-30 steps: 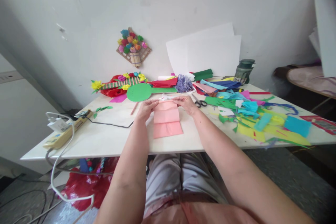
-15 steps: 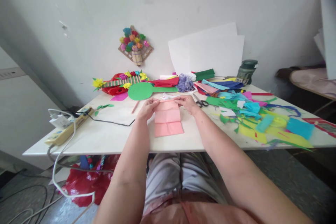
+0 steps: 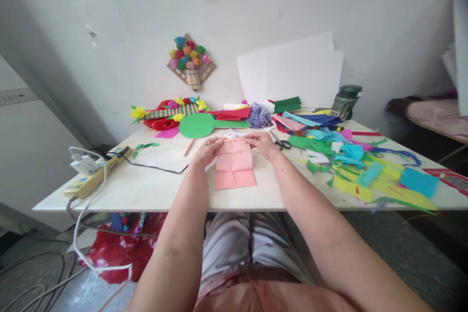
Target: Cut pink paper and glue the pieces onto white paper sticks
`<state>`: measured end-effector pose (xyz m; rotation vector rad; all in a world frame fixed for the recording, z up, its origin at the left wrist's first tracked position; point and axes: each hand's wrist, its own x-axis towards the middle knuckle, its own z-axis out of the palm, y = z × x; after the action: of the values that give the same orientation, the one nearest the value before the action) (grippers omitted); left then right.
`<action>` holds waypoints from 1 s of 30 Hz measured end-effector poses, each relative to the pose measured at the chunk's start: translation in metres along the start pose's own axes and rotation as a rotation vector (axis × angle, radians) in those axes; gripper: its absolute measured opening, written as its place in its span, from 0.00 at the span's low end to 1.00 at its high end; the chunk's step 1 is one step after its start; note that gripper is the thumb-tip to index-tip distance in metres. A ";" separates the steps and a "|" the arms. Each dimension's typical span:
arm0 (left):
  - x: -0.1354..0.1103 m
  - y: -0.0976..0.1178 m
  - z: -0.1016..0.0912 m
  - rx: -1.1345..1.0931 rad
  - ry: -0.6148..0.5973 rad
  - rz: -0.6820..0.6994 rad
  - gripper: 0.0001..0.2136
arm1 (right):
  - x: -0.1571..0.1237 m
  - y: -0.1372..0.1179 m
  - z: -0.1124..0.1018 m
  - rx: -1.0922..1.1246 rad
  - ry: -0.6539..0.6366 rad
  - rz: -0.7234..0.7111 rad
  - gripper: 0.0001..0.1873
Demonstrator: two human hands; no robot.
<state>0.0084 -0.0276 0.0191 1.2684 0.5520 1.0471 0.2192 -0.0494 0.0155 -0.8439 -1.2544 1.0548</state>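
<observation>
A person's two bare hands pinch the top edge of a creased pink sheet of paper (image 3: 234,162), the left hand (image 3: 207,151) at its left corner and the right hand (image 3: 262,145) at its right, fingers closed narrowly on it. The paper is near the middle of a white table (image 3: 153,192), pointing toward the person. Black-handled scissors (image 3: 282,145) sit just beside the right hand; beyond the hands lies a green paddle-shaped piece (image 3: 196,126), and coloured scraps (image 3: 351,187) spread to the right.

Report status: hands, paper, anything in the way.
Left fingers and right fingers pinching pink paper along its far edge. Paper creased crosswise. Scissors close by on the right, clear of paper.
</observation>
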 end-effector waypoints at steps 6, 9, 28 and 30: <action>0.002 -0.001 -0.003 -0.005 0.041 0.030 0.10 | -0.001 0.000 0.001 0.005 -0.003 0.008 0.12; 0.003 -0.001 -0.004 -0.021 0.047 0.046 0.10 | 0.000 0.002 0.001 0.011 -0.003 0.016 0.13; 0.004 -0.003 -0.010 0.003 0.030 0.058 0.14 | 0.002 0.007 -0.003 -0.086 -0.011 -0.020 0.13; 0.003 -0.003 -0.010 0.002 0.040 0.056 0.14 | 0.002 0.007 -0.003 -0.094 -0.007 -0.023 0.12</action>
<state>0.0024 -0.0198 0.0139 1.2730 0.5514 1.1207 0.2211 -0.0448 0.0093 -0.8960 -1.3248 0.9874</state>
